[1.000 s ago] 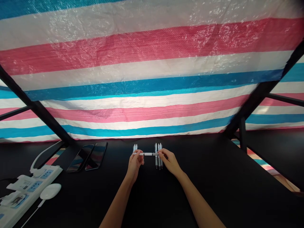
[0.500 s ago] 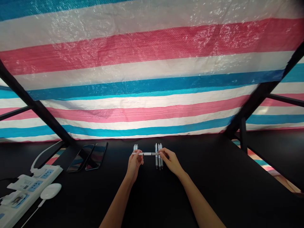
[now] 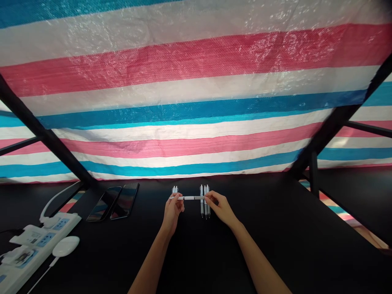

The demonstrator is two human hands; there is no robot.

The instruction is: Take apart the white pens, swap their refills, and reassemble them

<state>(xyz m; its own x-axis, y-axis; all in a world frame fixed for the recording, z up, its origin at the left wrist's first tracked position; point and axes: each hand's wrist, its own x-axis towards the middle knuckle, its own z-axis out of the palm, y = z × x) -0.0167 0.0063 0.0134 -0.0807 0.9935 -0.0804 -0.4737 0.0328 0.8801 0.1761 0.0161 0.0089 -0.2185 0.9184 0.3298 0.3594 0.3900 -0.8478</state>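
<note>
One white-and-grey pen [image 3: 189, 198] held level above black bench [image 3: 199, 257], pinched at both ends — left hand [image 3: 172, 212] on white end, my right hand [image 3: 221, 209] on grey grip end. Three click pens [image 3: 206, 209] lie side by side, close by right hand; more pens [image 3: 174, 189] partly hidden behind left hand. Step in hand, I judge: two-handed work on pen; twist or pull unclear. Next move calls for light, even pinch — clear of row.

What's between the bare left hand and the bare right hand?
Head view: a slim white-and-grey pen spans the gap, pinched by left hand and right hand; a row of white pens shows partly behind it.
</note>
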